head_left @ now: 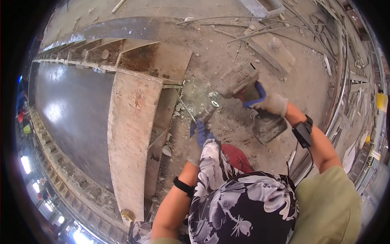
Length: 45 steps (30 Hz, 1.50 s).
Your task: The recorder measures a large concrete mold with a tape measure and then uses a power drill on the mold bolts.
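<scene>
My right hand, in a grey and blue work glove, is closed around the handle of a worn, dusty cordless impact wrench. Its battery base hangs below the hand, and its body points to the left. My gloved left hand grips a short dark metal socket with a round, bright open end. The socket sits just below the wrench's front, apart from it as far as I can see. A thin metal rod runs from near the left hand toward the mould's corner.
To the left stands a large steel mould with a pale, rough end beam, ribbed side plates and a smooth grey surface. Rubble litters the floor. Cables, a concrete-looking block and metal rails lie to the right.
</scene>
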Motion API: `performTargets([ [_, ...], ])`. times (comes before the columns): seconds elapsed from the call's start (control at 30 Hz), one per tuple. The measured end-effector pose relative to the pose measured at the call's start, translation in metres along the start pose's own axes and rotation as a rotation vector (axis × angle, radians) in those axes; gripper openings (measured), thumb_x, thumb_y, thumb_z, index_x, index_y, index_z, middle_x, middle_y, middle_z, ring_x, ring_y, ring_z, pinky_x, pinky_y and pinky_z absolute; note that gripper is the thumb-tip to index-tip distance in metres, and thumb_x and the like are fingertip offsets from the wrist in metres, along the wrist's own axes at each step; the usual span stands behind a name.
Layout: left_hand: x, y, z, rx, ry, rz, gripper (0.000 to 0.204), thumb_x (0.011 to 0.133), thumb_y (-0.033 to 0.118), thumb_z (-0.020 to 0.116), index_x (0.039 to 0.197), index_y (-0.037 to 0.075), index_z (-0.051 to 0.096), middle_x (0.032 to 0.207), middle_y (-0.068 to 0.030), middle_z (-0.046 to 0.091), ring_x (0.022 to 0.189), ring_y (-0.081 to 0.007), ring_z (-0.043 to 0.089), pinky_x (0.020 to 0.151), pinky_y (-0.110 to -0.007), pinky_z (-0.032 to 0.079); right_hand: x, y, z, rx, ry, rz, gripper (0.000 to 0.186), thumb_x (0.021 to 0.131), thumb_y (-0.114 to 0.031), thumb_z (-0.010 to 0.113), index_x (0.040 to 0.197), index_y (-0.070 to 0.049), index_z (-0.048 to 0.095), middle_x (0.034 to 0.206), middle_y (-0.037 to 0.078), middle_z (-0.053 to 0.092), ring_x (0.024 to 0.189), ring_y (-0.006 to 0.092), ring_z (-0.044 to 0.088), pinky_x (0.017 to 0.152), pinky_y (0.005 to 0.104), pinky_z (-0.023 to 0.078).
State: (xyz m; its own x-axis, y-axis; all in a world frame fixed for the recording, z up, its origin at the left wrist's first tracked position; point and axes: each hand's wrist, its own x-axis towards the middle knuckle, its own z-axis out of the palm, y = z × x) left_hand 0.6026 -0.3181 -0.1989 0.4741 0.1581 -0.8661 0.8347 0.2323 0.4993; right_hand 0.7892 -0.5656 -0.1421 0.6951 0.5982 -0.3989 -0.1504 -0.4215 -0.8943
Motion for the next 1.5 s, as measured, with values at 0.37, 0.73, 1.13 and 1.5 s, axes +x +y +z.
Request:
performTargets([
  [0.37,0.001,0.013,-0.013,-0.403,-0.071,0.091,0.033,0.099,0.038,0.053,0.118,0.011,0.057,0.08,-0.0019,0.06,0.064,-0.0149,0.058,0.057,-0.028,0.048,-0.017,0.004,-0.001,-0.19,-0.059,0.003,0.048,0.077,-0.011,0.077,0.118,-0.001,0.055,0.109,0.012,0.065,0.097,0.0151,0.06,0.086,0.0323,0.051],
  [0.73,-0.005,0.014,-0.013,-0.564,-0.151,0.068,0.033,0.098,0.03,0.056,0.126,0.014,0.05,0.081,-0.0018,0.058,0.061,-0.0138,0.054,0.053,-0.026,0.045,-0.004,-0.029,-0.006,-0.194,-0.15,-0.049,0.054,0.075,-0.014,0.08,0.12,-0.002,0.054,0.103,0.009,0.066,0.089,0.0138,0.06,0.077,0.0311,0.052],
  [1.13,-0.083,0.02,-0.02,-0.428,-0.019,0.162,0.041,0.099,0.034,0.052,0.135,0.016,0.043,0.079,-0.0014,0.055,0.054,-0.0131,0.048,0.046,-0.028,0.039,0.082,-0.032,-0.023,0.197,-0.156,0.025,0.051,0.083,0.003,0.069,0.129,0.001,0.046,0.09,0.007,0.071,0.071,0.008,0.063,0.053,0.0226,0.05],
  [1.5,0.016,0.056,-0.01,-0.82,-0.112,0.268,0.043,0.102,0.036,0.046,0.139,0.017,0.039,0.08,-0.0003,0.052,0.051,-0.0108,0.042,0.043,-0.027,0.035,0.198,-0.064,-0.017,-0.127,-0.246,0.126,0.042,0.086,-0.001,0.068,0.122,0.002,0.048,0.103,0.012,0.071,0.08,0.0117,0.067,0.051,0.0232,0.05],
])
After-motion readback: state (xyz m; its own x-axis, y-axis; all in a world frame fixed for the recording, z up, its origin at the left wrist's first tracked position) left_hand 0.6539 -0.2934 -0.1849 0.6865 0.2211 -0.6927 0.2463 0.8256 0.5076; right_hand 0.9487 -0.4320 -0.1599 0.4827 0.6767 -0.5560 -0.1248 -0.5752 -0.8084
